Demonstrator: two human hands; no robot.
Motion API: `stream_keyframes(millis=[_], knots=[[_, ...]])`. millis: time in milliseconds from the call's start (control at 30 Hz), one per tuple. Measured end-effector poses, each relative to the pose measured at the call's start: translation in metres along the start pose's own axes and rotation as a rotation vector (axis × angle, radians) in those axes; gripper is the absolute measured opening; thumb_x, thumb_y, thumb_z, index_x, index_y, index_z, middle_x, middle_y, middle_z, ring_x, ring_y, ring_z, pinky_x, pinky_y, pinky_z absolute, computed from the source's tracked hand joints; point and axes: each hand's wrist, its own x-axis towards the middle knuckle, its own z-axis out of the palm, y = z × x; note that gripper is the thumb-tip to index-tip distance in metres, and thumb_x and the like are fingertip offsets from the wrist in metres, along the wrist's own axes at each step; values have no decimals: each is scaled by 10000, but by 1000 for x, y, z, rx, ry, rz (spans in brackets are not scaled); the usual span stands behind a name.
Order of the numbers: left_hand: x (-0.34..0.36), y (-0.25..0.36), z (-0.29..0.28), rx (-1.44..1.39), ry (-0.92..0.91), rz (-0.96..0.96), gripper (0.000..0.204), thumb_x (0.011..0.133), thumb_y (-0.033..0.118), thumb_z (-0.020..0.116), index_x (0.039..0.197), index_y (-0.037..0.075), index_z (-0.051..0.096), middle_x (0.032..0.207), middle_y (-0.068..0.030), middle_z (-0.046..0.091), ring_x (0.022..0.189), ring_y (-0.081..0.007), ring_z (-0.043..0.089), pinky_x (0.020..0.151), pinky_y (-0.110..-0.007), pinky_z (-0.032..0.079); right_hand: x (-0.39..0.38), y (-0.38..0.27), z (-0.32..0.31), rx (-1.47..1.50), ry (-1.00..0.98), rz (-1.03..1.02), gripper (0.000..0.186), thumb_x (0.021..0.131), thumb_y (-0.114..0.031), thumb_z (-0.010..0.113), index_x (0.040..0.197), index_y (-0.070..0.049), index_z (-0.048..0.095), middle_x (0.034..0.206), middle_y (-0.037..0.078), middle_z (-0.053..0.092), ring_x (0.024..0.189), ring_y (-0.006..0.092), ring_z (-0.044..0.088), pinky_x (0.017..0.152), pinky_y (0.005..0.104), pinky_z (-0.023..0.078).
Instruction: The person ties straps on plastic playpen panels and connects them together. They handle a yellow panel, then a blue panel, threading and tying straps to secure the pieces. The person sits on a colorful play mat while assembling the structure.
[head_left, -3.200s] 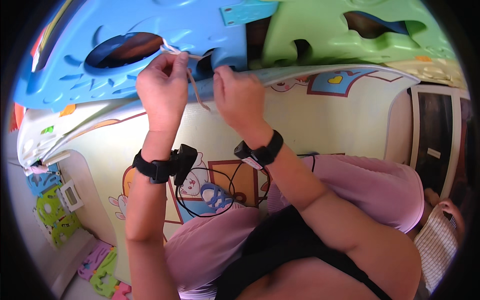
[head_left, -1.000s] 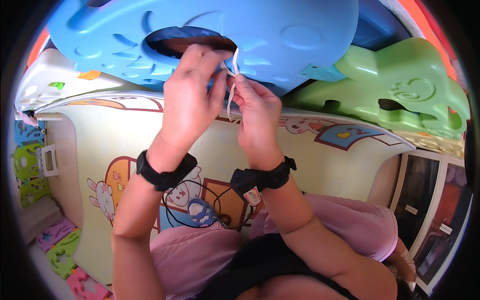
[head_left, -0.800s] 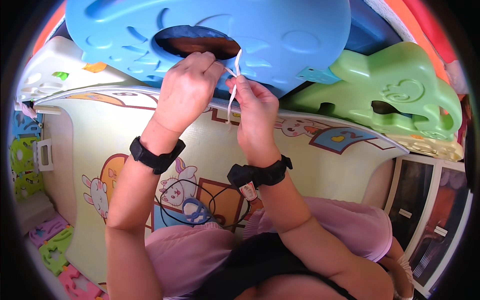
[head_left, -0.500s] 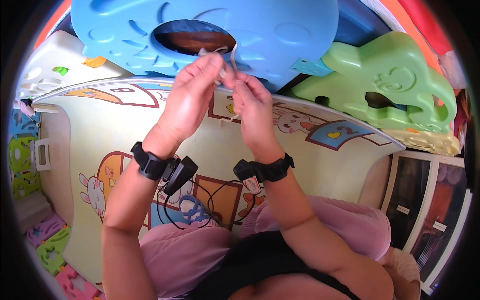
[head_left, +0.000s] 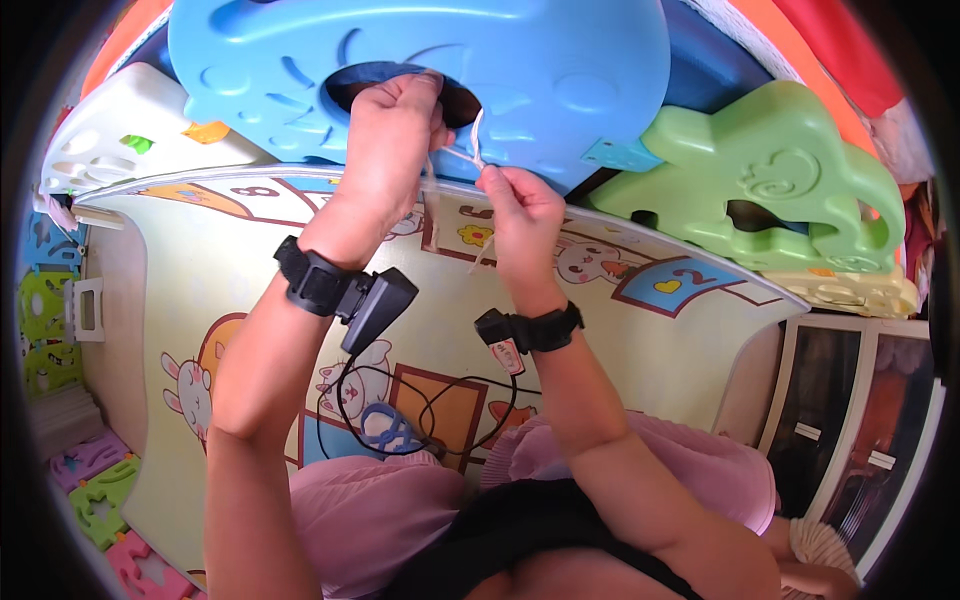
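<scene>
A large blue moulded plastic panel (head_left: pixel 575 100) with a dark oval opening (head_left: pixel 460 103) stands at the far side. A thin off-white string (head_left: pixel 477 140) passes at the opening's right edge, with a crossing or knot just above my right hand. My left hand (head_left: pixel 383 150) is closed in a pinch in front of the opening, and one strand runs from it to the knot. My right hand (head_left: pixel 522 205) pinches the string between thumb and forefinger, lower and to the right. Loose string ends hang beneath both hands.
A green plastic panel (head_left: pixel 770 190) stands at right and a white one (head_left: pixel 130 120) at left. The printed play mat (head_left: pixel 270 270) covers the floor. Black cables (head_left: pixel 430 390) hang from my wrist straps near a blue shoe (head_left: pixel 388 430). A glass-fronted cabinet (head_left: pixel 820 400) stands at the right.
My hands have moved apart: the left rose toward the opening, and the right shifted slightly right and down. The string between them now shows stretched, with a knot or crossing.
</scene>
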Motion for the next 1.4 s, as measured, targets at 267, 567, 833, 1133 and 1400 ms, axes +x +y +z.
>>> stream_keyframes(millis=[267, 567, 833, 1133, 1400], knots=[[-4, -4, -13, 201, 0, 35, 354, 1080, 171, 492, 737, 85, 476, 630, 50, 373, 570, -85, 322, 699, -286, 455, 3, -7, -2, -128, -26, -39, 219, 1007, -134, 652, 866, 34, 654, 728, -64, 554, 673, 24, 428, 594, 220, 346], [13, -20, -36, 76, -221, 97, 409, 1061, 264, 579, 706, 63, 558, 618, 31, 491, 589, -62, 440, 714, -254, 520, -19, -30, -2, -46, -329, -348, 240, 1082, -126, 478, 874, -14, 522, 932, 51, 541, 889, 155, 533, 862, 305, 438], [15, -20, -38, 242, -233, 120, 403, 1042, 286, 610, 717, 50, 583, 672, 27, 561, 640, -48, 473, 594, -247, 403, 0, -48, 9, -38, -275, -195, 371, 1119, -267, 433, 794, -99, 373, 705, -25, 360, 631, 85, 350, 554, 254, 309], [19, -23, -38, 331, -192, 228, 410, 1035, 266, 615, 707, 27, 555, 621, 21, 508, 607, -61, 429, 557, -273, 389, 15, -59, 2, -670, -325, -520, 289, 1028, -111, 578, 780, -67, 436, 634, 18, 409, 572, 104, 443, 507, 309, 362], [10, -19, -42, 224, -271, 133, 424, 1040, 273, 606, 697, 30, 553, 637, 21, 521, 618, -57, 445, 570, -260, 393, 23, -53, -4, -1295, -430, -1075, 188, 890, -57, 665, 843, -85, 486, 738, 72, 543, 608, 274, 585, 521, 378, 490]])
